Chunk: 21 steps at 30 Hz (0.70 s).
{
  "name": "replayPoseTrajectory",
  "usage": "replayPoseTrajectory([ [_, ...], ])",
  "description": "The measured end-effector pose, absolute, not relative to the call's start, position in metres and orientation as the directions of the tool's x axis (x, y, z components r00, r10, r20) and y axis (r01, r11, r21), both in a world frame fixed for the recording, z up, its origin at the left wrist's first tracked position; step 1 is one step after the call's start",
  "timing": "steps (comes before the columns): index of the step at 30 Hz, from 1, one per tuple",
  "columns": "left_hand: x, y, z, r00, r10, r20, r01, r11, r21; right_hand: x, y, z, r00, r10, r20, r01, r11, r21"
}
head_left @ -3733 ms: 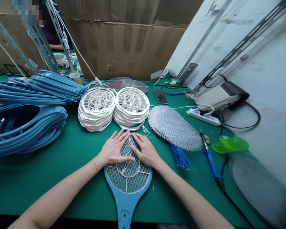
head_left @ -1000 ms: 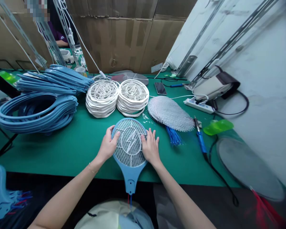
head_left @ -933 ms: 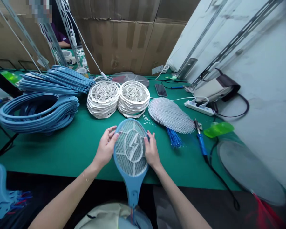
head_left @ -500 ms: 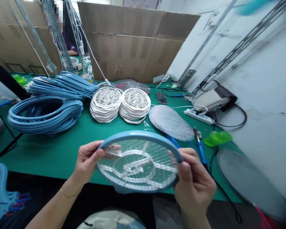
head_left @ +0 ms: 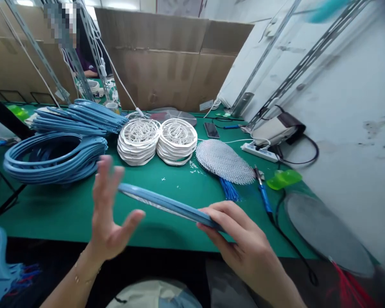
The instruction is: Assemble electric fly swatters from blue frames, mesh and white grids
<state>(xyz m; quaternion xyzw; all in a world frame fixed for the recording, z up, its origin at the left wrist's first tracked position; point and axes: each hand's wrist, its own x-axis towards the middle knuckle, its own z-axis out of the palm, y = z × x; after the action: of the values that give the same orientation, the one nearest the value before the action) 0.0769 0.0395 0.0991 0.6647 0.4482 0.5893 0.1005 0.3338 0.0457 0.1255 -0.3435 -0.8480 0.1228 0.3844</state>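
- I see the racket edge-on above the worktop, its visible edge sloping down from left to right.
- My right hand pinches the lower end.
- My left hand is splayed, nearest the upper end; I can't tell whether they touch.

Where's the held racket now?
Head view, below centre: the blue racket is nearly edge-on in the right hand, over the green tabletop, beside the open left hand.

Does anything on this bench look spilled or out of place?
Yes: small white bits lie scattered on the table, mostly near the white frames and mesh. They look odd because they're loose, while the frames and mesh are stacked.
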Motion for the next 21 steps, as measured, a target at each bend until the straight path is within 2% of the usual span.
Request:
replayPoseTrajectory([
  [1, 0.077, 0.033, 0.112, 0.115, 0.734, 0.670, 0.564, -0.603, 0.564, 0.335, 0.048, 0.128, -0.526, 0.661, 0.535, 0.484, 0.750, -0.451],
  [2, 0.079, 0.026, 0.124, 0.288, 0.751, 0.594, 0.580, -0.630, 0.516, 0.335, 0.049, 0.131, -0.575, 0.643, 0.506, 0.478, 0.766, -0.429],
  [4, 0.081, 0.018, 0.141, 0.466, 0.786, 0.406, 0.520, -0.615, 0.593, 0.334, 0.049, 0.136, -0.646, 0.610, 0.460, 0.453, 0.791, -0.412],
  [7, 0.082, 0.013, 0.148, 0.507, 0.852, 0.135, 0.422, -0.382, 0.822, 0.331, 0.043, 0.133, -0.661, 0.596, 0.456, 0.377, 0.789, -0.485],
  [10, 0.078, 0.014, 0.131, 0.529, 0.831, -0.171, 0.333, -0.018, 0.943, 0.327, 0.034, 0.116, -0.633, 0.633, 0.445, 0.296, 0.729, -0.617],
  [12, 0.074, 0.017, 0.111, 0.524, 0.793, -0.313, 0.262, 0.199, 0.944, 0.324, 0.030, 0.100, -0.613, 0.670, 0.418, 0.255, 0.669, -0.698],
  [14, 0.070, 0.020, 0.092, 0.517, 0.756, -0.402, 0.214, 0.340, 0.916, 0.321, 0.028, 0.085, -0.588, 0.703, 0.399, 0.227, 0.617, -0.753],
  [17, 0.067, 0.022, 0.071, 0.525, 0.709, -0.471, 0.192, 0.441, 0.877, 0.316, 0.026, 0.072, -0.572, 0.727, 0.381, 0.233, 0.589, -0.774],
  [21, 0.067, 0.020, 0.059, 0.529, 0.692, -0.491, 0.128, 0.507, 0.852, 0.309, 0.021, 0.066, -0.593, 0.684, 0.424, 0.272, 0.666, -0.694],
])
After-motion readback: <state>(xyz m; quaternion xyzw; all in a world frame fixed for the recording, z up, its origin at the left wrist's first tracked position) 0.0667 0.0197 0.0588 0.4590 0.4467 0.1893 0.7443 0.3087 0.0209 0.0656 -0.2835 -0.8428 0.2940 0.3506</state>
